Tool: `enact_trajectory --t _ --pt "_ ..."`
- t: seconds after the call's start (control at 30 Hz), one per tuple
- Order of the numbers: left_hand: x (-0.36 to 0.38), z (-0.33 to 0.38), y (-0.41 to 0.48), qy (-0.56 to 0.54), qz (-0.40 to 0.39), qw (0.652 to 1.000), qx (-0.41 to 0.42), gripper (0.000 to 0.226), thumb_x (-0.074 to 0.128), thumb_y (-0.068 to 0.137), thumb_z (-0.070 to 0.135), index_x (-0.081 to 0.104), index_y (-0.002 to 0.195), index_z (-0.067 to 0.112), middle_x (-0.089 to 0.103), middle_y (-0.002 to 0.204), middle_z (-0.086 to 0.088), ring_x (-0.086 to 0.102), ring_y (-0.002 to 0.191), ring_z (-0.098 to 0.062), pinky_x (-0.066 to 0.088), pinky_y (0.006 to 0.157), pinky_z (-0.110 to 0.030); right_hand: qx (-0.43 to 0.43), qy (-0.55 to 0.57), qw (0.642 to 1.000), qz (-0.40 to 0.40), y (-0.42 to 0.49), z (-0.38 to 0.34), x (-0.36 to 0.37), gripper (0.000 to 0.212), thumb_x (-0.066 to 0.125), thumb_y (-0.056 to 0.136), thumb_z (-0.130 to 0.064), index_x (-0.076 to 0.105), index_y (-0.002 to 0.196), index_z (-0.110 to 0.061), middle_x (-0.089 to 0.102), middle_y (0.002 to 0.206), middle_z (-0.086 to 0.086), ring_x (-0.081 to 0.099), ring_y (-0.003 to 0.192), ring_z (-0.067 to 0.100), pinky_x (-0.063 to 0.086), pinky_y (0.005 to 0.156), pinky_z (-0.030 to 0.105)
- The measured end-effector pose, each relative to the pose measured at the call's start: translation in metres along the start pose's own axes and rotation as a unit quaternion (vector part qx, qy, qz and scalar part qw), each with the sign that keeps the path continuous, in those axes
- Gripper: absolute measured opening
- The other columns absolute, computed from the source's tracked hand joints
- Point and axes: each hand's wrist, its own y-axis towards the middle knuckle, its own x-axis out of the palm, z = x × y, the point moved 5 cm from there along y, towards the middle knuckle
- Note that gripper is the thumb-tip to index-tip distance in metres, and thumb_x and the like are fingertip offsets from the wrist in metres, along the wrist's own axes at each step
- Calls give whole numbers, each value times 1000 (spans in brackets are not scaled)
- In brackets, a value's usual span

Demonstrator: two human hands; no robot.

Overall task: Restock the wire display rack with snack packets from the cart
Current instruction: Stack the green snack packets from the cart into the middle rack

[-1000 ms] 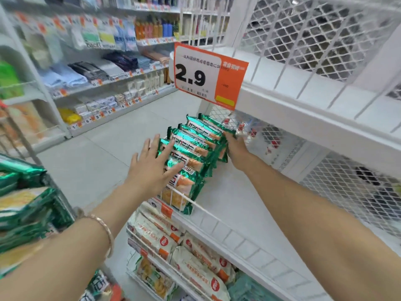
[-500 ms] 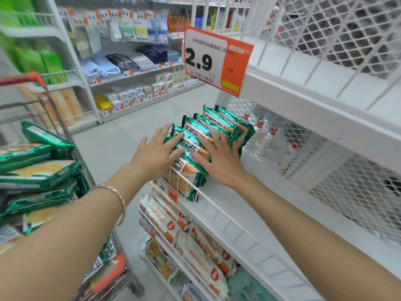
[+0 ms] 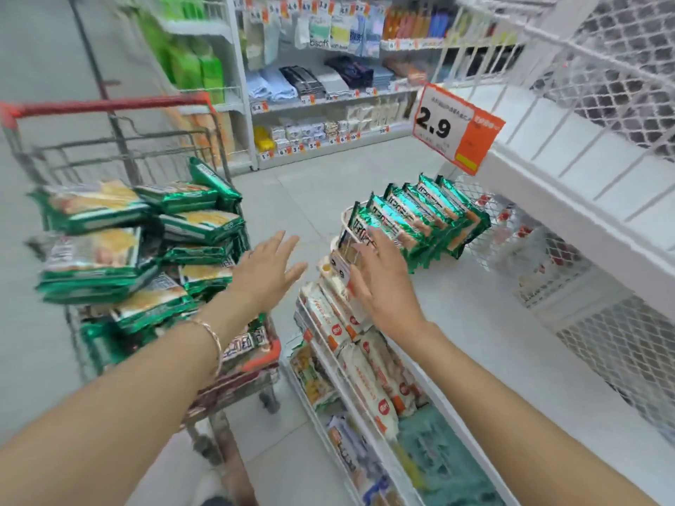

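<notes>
A row of green snack packets (image 3: pixel 420 220) stands upright on the white wire rack shelf (image 3: pixel 485 323), at its front left corner. My right hand (image 3: pixel 383 283) is open with straight fingers against the front packet and the shelf's wire rim. My left hand (image 3: pixel 266 272) hovers open in the air between the rack and the cart, holding nothing. The cart (image 3: pixel 109 147) on the left has a red handle and carries a pile of green snack packets (image 3: pixel 138 242).
An orange 2.9 price sign (image 3: pixel 456 126) hangs from the upper rack shelf. Lower rack tiers hold white and orange packets (image 3: pixel 350 345). Store shelving with cloths and boxes (image 3: pixel 321 89) lines the back across a grey floor aisle.
My left hand has come off the front packets and swung left toward the cart. My right hand slid to the front of the row. The view has turned left, showing the cart.
</notes>
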Motion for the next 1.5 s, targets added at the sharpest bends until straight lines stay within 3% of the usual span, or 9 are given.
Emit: enact_trajectory --t 0.3,0.43,0.67,0.83,0.97,1.1,1.17,1.27,1.5 --pt "-16 -189 -85 -189 -9 951 -244 55 38 103 48 40 138 6 49 138 -16 54 118 -34 46 97 -44 10 69 971 -227 23 -109 126 40 40 107 -30 56 136 -9 24 161 15 23 149 26 20 119 34" --pt "-19 -238 -98 -176 -23 946 -271 43 35 101 54 49 108 14 61 102 -7 60 96 -30 49 88 -45 46 71 958 -272 51 -136 183 42 43 106 -30 53 140 -9 23 162 12 23 149 25 22 119 37" --pt "-13 -305 -109 -156 -75 951 -257 36 36 103 49 54 103 17 63 97 -2 60 86 -18 50 80 -36 119 126 947 -270 108 -189 237 41 49 103 -27 52 140 -8 50 145 12 48 132 29 41 108 39" --pt "-14 -335 -136 -183 -74 933 -301 33 43 101 47 58 96 18 66 92 -2 61 85 -17 49 77 -35 265 270 872 -311 129 -238 264 75 51 98 -54 36 150 -1 55 140 17 55 123 32 43 98 38" --pt "-22 -331 -149 -339 -25 874 -348 40 50 97 52 60 100 14 68 101 -6 67 90 -21 56 84 -41 299 258 845 -361 128 -247 272 61 62 94 -49 56 129 1 51 68 10 51 60 22 54 72 33" --pt "-32 -288 -133 -546 -21 756 -361 74 59 75 74 57 117 13 68 114 -6 70 97 -20 57 77 -30 315 360 759 -442 116 -240 252 73 66 94 -42 37 148 -2 50 142 27 57 122 36 53 95 34" --pt "-29 -266 -121 -631 -4 687 -360 92 70 57 79 62 122 15 69 118 -6 68 104 -20 57 79 -30 259 349 766 -473 103 -231 238 78 66 94 -43 33 150 0 42 152 21 59 120 27 53 94 29" --pt "-21 -247 -112 -693 71 610 -378 48 74 84 42 61 117 9 69 114 -11 68 99 -23 57 76 -32 205 329 760 -522 89 -201 226 69 64 94 -47 43 145 -7 56 140 8 65 109 16 54 95 30" --pt "-16 -250 -143 -664 52 632 -396 19 56 94 29 55 100 12 61 81 -5 59 61 -16 49 58 -26 97 53 889 -444 68 -105 229 43 59 94 -4 55 137 -5 58 140 13 56 125 26 43 107 35"
